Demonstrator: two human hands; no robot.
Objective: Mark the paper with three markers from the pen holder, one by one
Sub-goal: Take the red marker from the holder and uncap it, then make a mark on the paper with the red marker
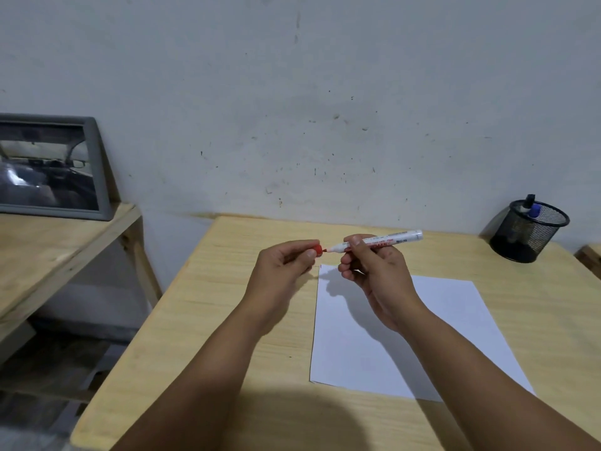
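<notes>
Above the far left corner of the white paper sheet [403,333], the right hand [374,271] grips a white-barrelled red marker [380,242], its red print too blurred to read. Left hand [286,265] pinches the red cap [318,249] just off its tip. Right of the sheet, well apart at the table's far edge, the black mesh pen holder [528,231] hides most of two markers.

Pale yellow wood grain across the counter [227,304]. Plain white paper [455,320] at centre right. White marker [383,241] with red lettering and red tip; red cap [318,249] beside it. Black mesh pen holder [528,227] at right, with a blue-capped marker [535,210] inside. Grey picture frame [97,164] at left.
</notes>
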